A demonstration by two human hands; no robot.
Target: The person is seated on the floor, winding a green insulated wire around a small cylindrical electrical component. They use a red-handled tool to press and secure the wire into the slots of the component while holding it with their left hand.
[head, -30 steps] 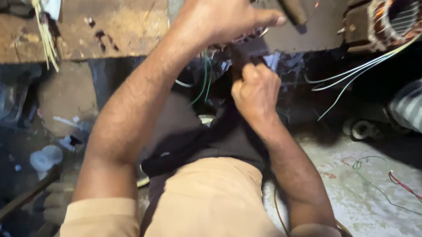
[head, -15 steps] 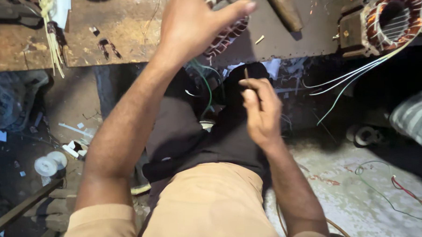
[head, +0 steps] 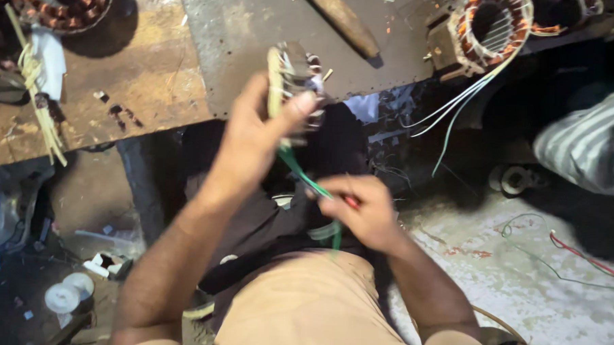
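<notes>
Copper-wound motor coil point(head: 293, 77), ringed and ribbed, sits clamped in my left hand point(head: 254, 140), thumb pressed across its front. Green wire point(head: 307, 179), thin and smooth, runs down from it to my right hand point(head: 360, 212), which pinches it beside a small red piece. Above the grip lies the scuffed wooden bench point(head: 119, 84), with a tapered wooden handle point(head: 343, 21).

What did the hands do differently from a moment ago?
The left hand drew back from the bench top, lifting a small wound coil into clear view. The right hand dropped lower and now pinches green wires running to that coil. The wooden handle and big motor coil stayed on the bench.
</notes>
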